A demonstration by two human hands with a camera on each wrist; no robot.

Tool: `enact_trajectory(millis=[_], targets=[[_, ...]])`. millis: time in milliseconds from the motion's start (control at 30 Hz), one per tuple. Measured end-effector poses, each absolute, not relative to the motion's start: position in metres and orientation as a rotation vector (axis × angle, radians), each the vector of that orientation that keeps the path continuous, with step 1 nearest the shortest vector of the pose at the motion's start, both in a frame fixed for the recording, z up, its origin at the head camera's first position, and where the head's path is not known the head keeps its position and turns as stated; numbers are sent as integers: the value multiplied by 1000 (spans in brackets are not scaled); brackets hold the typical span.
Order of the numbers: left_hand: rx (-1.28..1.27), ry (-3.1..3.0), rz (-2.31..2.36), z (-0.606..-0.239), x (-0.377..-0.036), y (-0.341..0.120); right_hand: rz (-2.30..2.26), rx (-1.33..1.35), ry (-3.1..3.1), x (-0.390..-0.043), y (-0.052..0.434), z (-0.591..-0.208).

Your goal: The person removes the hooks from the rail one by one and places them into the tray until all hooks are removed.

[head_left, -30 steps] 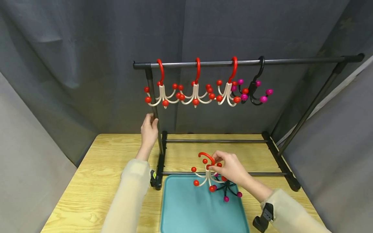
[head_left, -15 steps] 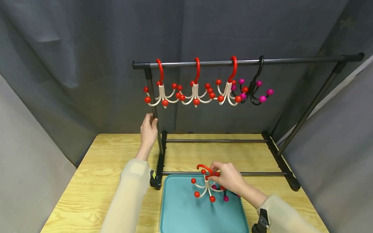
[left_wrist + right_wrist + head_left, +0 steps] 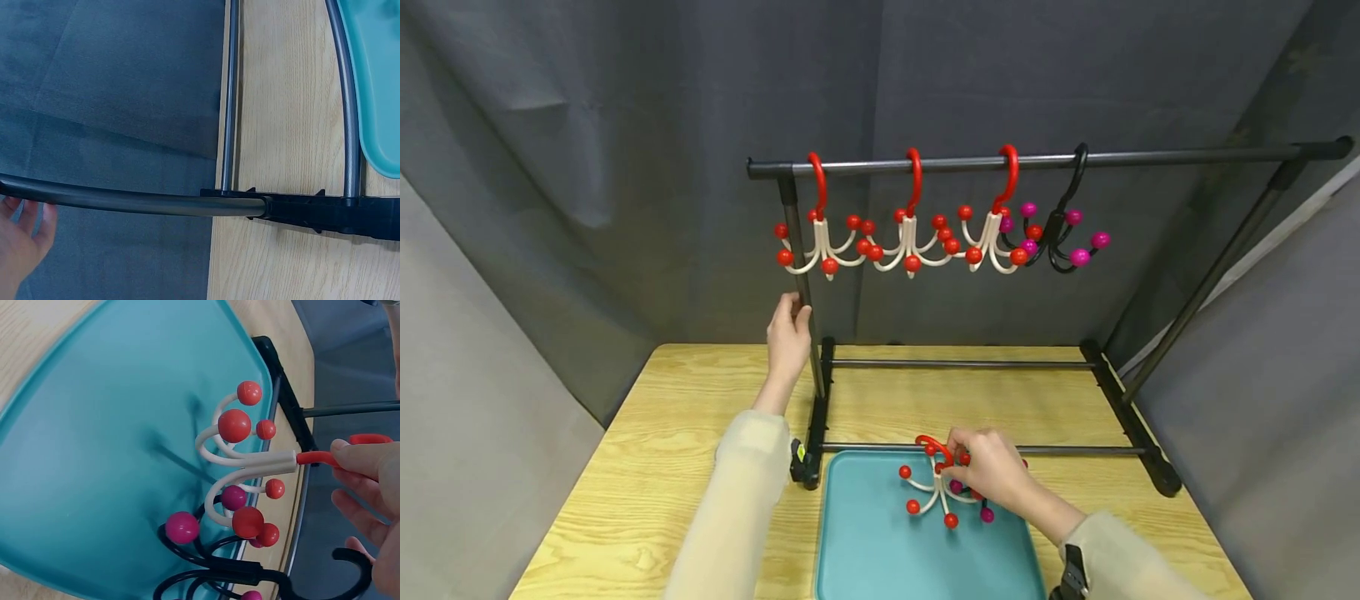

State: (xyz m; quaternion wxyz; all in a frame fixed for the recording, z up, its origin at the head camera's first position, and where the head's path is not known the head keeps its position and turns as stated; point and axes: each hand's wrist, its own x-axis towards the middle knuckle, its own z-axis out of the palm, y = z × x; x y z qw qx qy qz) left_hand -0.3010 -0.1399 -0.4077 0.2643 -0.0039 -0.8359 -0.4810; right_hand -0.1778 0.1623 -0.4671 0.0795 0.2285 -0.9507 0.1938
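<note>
My right hand [image 3: 988,467] pinches a white multi-arm hanger [image 3: 272,461] by its red hook, with red balls on its arm ends. That hanger is over the far part of the teal tray [image 3: 880,558]. Close beside it, partly hidden by the hand in the head view, a black hanger [image 3: 234,570] with magenta balls is at the tray; its black hook reaches near my right fingers, and contact cannot be told. My left hand [image 3: 788,342] grips the left upright post [image 3: 125,199] of a black rack, with thumb and fingers at the pole.
Three white-and-red hangers [image 3: 910,237] and a black-and-magenta hanger [image 3: 1054,229] hang from the rack's top bar [image 3: 1187,157]. Low crossbars [image 3: 962,364] join the black feet [image 3: 1131,417] on the wooden table [image 3: 647,467]. Grey curtains [image 3: 625,167] surround it.
My right hand has lowered the white-and-red hanger toward the tray, mostly in the first half second, covering more of the black one. My left hand stays on the post.
</note>
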Motion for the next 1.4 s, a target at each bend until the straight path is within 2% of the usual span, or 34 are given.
enact_trajectory(millis=[233,600,800,967,1400], targets=[[-10,-2262,-1304,-407,-299,-139,445,726,-2842,-178,165,-474],[-14,-2264,-1315,-405,-299,-139,247,633,-2912,-177,166,-474],[-12,-2277,-1306,-407,-300,-139,404,600,-2974,-178,167,-465],[-11,-2274,-1308,-408,-300,-141,725,506,-2938,-187,174,-438],[4,-2293,-1287,-405,-299,-141,629,568,-2475,-210,207,-334]])
